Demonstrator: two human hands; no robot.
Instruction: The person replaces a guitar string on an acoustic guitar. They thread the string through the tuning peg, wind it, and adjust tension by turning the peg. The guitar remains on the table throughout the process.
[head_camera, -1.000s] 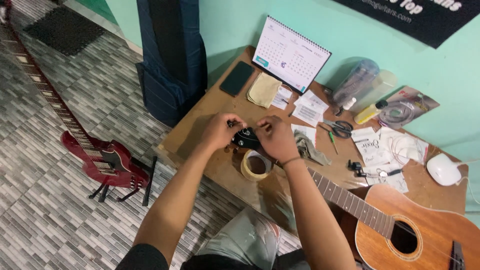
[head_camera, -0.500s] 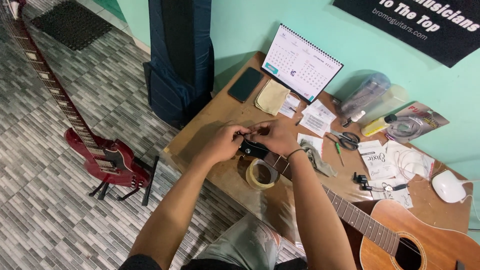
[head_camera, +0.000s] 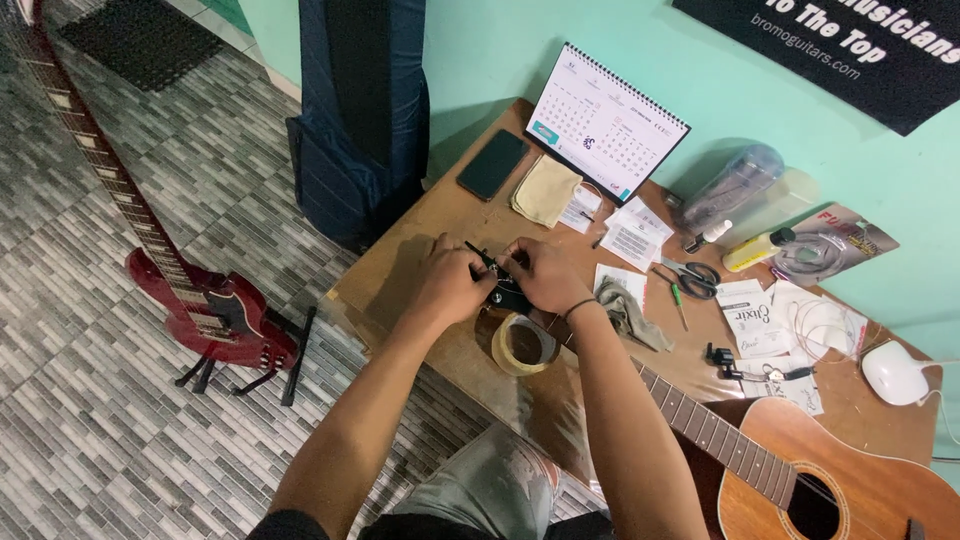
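My left hand (head_camera: 452, 282) and my right hand (head_camera: 543, 275) meet over the black headstock (head_camera: 507, 295) of an acoustic guitar (head_camera: 800, 475) lying across the wooden table (head_camera: 420, 250). Both hands pinch small parts at the headstock; a thin dark piece sticks out between my fingers. The fingers hide what exactly they hold. The guitar's neck runs from the headstock down to the right, to the brown body with its sound hole. A roll of clear tape (head_camera: 524, 345) lies just under my right wrist.
On the table lie a desk calendar (head_camera: 606, 122), a dark phone (head_camera: 493, 164), a tan cloth (head_camera: 547, 190), paper packets, scissors (head_camera: 692, 274), a grey rag (head_camera: 630, 312), bottles and a white mouse (head_camera: 893, 371). A red electric guitar (head_camera: 200, 305) stands on the tiled floor, a dark gig bag (head_camera: 360, 110) leans on the wall.
My hands have stayed together at the headstock with small finger shifts. The camera view has drifted, so the table sits slightly lower and further right in the picture.
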